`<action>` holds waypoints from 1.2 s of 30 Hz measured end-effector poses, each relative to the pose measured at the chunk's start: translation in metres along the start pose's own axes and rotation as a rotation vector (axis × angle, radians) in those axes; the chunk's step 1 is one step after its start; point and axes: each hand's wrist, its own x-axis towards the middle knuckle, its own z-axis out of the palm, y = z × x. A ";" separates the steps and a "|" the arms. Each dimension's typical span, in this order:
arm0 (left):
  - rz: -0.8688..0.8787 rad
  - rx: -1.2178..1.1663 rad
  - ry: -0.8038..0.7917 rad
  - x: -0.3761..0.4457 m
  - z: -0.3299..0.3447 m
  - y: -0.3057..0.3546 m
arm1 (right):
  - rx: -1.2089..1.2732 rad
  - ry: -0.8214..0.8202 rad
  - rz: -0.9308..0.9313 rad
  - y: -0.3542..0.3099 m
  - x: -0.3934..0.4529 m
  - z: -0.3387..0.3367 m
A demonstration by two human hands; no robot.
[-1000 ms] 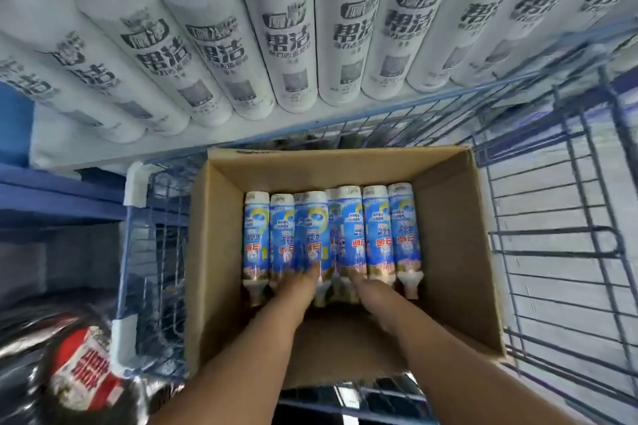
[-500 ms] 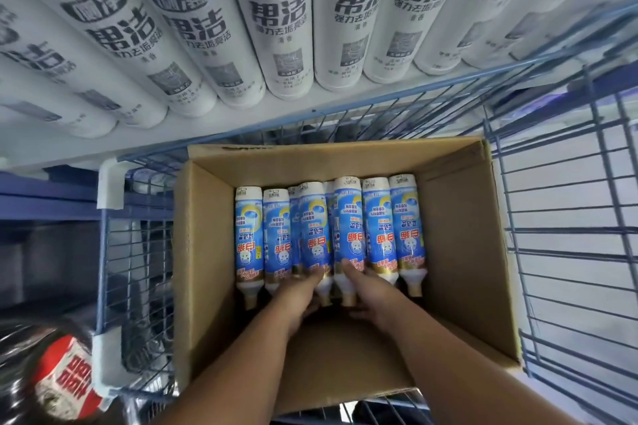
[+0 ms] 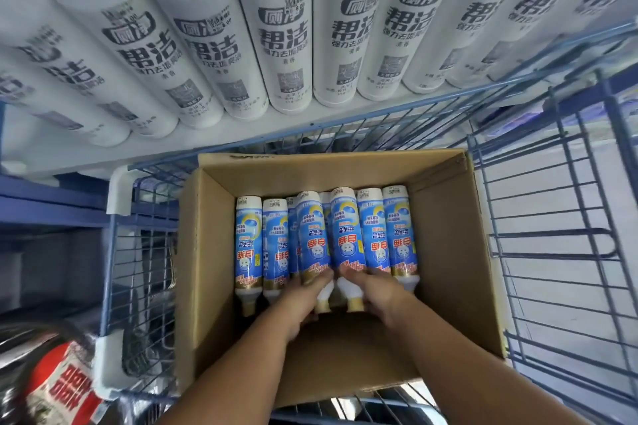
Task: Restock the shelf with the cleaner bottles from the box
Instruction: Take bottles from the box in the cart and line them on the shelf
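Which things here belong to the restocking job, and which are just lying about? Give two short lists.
Part of the job:
blue bottles, lying in a row
cardboard box holding them
left hand and right hand, each gripping a bottle near its neck
shelf

Just there:
white bottles already on the shelf
blue wire cart carrying the box
red-labelled package, lower left

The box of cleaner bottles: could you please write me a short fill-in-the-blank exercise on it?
1. The cardboard box sits in a blue wire ____.
2. The blue bottles lie with their caps toward the ____.
3. The left hand and right hand each have a grip on a ____.

Missing: cart; person; bottle
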 end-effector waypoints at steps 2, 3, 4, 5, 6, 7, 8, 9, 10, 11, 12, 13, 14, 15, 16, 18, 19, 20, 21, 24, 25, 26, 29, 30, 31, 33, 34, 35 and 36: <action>0.028 0.047 0.084 -0.014 -0.004 0.005 | 0.017 0.000 -0.012 -0.009 -0.014 -0.001; 0.037 0.055 0.129 -0.019 -0.006 0.007 | 0.050 0.013 -0.013 -0.013 -0.020 -0.002; 0.037 0.038 0.151 -0.023 -0.007 0.009 | 0.082 0.018 -0.010 -0.016 -0.025 -0.002; 0.021 -0.030 0.150 -0.032 -0.006 0.013 | 0.111 0.020 0.000 -0.017 -0.028 -0.004; 0.016 -0.114 0.146 -0.036 -0.006 0.015 | 0.122 0.009 0.010 -0.018 -0.033 -0.005; 0.018 -0.172 0.138 -0.042 -0.005 0.017 | 0.125 -0.011 0.017 -0.018 -0.039 -0.006; 0.018 -0.200 0.125 -0.051 -0.004 0.019 | 0.117 -0.030 0.014 -0.017 -0.045 -0.009; 0.030 -0.207 0.117 -0.061 -0.002 0.021 | 0.111 -0.040 0.006 -0.016 -0.054 -0.010; 0.059 -0.198 0.117 -0.072 -0.001 0.021 | 0.109 -0.045 -0.005 -0.015 -0.063 -0.011; 0.091 -0.198 0.120 -0.086 0.001 0.022 | 0.124 -0.057 -0.012 -0.014 -0.074 -0.012; 0.112 -0.203 0.117 -0.099 0.004 0.022 | 0.140 -0.072 -0.025 -0.013 -0.084 -0.013; 0.144 -0.198 0.117 -0.112 0.006 0.022 | 0.153 -0.089 -0.043 -0.013 -0.094 -0.014; 0.179 -0.187 0.131 -0.125 0.008 0.022 | 0.146 -0.105 -0.068 -0.012 -0.103 -0.016; 0.214 -0.183 0.137 -0.137 0.012 0.021 | 0.131 -0.125 -0.100 -0.012 -0.114 -0.017; 0.259 -0.180 0.145 -0.150 0.014 0.021 | 0.106 -0.145 -0.137 -0.013 -0.123 -0.019; 0.331 -0.176 0.215 -0.177 0.018 0.021 | 0.084 -0.175 -0.191 -0.016 -0.144 -0.022; 0.353 -0.177 0.254 -0.183 0.018 0.020 | 0.081 -0.186 -0.217 -0.019 -0.155 -0.023; 0.373 -0.176 0.282 -0.194 0.018 0.020 | 0.067 -0.188 -0.248 -0.021 -0.167 -0.024; 0.402 -0.185 0.290 -0.206 0.018 0.021 | 0.045 -0.194 -0.281 -0.024 -0.178 -0.024; 0.533 -0.180 0.297 -0.249 0.019 0.021 | 0.017 -0.217 -0.360 -0.031 -0.209 -0.026; 0.585 -0.194 0.291 -0.264 0.021 0.021 | 0.023 -0.231 -0.388 -0.032 -0.220 -0.027; 0.615 -0.205 0.298 -0.276 0.021 0.021 | 0.030 -0.243 -0.420 -0.034 -0.231 -0.028; 0.716 -0.226 0.367 -0.314 0.024 0.021 | 0.013 -0.272 -0.507 -0.041 -0.262 -0.030; 0.757 -0.231 0.387 -0.323 0.023 0.023 | 0.001 -0.277 -0.537 -0.044 -0.271 -0.031; 0.795 -0.225 0.399 -0.334 0.024 0.024 | -0.013 -0.282 -0.566 -0.046 -0.280 -0.031; 0.882 -0.218 0.415 -0.357 0.024 0.028 | -0.039 -0.286 -0.617 -0.053 -0.296 -0.031; 0.898 -0.225 0.424 -0.364 0.023 0.031 | -0.039 -0.292 -0.637 -0.058 -0.306 -0.030; 0.907 -0.227 0.434 -0.374 0.022 0.035 | -0.033 -0.302 -0.660 -0.063 -0.314 -0.029; 0.922 -0.220 0.446 -0.383 0.020 0.038 | -0.027 -0.313 -0.684 -0.068 -0.324 -0.028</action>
